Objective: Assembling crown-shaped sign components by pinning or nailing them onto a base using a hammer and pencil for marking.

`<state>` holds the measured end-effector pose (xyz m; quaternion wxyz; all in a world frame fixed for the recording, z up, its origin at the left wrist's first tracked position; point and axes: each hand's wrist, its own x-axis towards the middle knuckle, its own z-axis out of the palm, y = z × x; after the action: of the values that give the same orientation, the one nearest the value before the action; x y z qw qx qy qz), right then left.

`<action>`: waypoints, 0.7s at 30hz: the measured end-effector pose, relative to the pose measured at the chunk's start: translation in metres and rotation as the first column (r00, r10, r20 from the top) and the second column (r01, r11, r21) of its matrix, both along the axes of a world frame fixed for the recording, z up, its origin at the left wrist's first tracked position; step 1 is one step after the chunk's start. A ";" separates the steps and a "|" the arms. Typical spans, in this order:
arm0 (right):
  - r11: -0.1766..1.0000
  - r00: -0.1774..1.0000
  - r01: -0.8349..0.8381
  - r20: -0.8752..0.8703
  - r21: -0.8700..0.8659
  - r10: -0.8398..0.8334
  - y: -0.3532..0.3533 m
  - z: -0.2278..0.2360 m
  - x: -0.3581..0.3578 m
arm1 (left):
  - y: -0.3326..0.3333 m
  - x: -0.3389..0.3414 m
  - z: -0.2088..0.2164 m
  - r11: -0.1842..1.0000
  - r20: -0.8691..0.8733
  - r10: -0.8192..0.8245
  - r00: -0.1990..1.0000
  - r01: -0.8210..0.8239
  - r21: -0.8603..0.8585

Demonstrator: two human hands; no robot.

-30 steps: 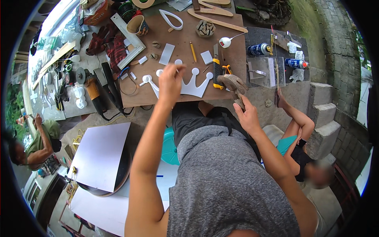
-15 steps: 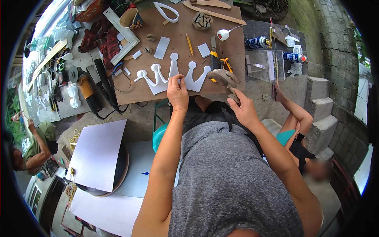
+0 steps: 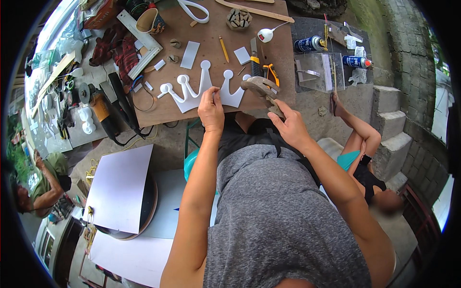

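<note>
A white crown-shaped cutout [image 3: 191, 102] with round-tipped points lies at the table's near edge. Over its middle, my left hand [image 3: 211, 111] has its fingertips pinched together; what they hold, if anything, is too small to make out. My right hand [image 3: 291, 126] is wrapped round the lower end of a worn grey-brown tool with a rounded, curved head [image 3: 259, 86]. That head hangs by the crown's right end and partly covers its rightmost point. Just beyond it lie a yellow-and-black utility knife [image 3: 255, 61] and orange-handled pliers [image 3: 273, 74].
On the brown table [image 3: 158, 110] lie a pencil [image 3: 224, 49], white offcuts [image 3: 190, 55], a metal square [image 3: 144, 38] and a paper cup [image 3: 150, 22]. An angle grinder [image 3: 102, 114] rests at left. Spray cans [image 3: 309, 44] stand right. Two people sit nearby, one on each side.
The whole view has shifted slightly, moving the table up and left. The curved tool in my right hand has come a little left, closer over the crown's right end. My left hand stays pinched.
</note>
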<state>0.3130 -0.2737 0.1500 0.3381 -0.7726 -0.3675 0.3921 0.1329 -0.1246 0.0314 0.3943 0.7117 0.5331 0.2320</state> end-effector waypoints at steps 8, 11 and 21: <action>0.980 0.977 -0.167 0.151 0.107 0.149 0.023 -0.015 -0.013 | -0.003 0.002 -0.002 0.998 -0.071 -0.017 0.997 0.022 0.065; 0.975 0.969 -0.208 0.154 0.071 0.195 0.030 -0.015 -0.018 | -0.003 0.003 -0.001 0.997 -0.055 -0.005 0.998 0.009 0.079; 0.951 0.937 -0.267 0.274 0.156 0.218 0.039 -0.019 -0.028 | -0.004 0.001 -0.004 0.993 -0.038 0.016 0.999 -0.011 0.119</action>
<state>0.2855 -0.2349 0.1314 0.3094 -0.7291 -0.5362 0.2918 0.1344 -0.1287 0.0278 0.3391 0.7346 0.5308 0.2522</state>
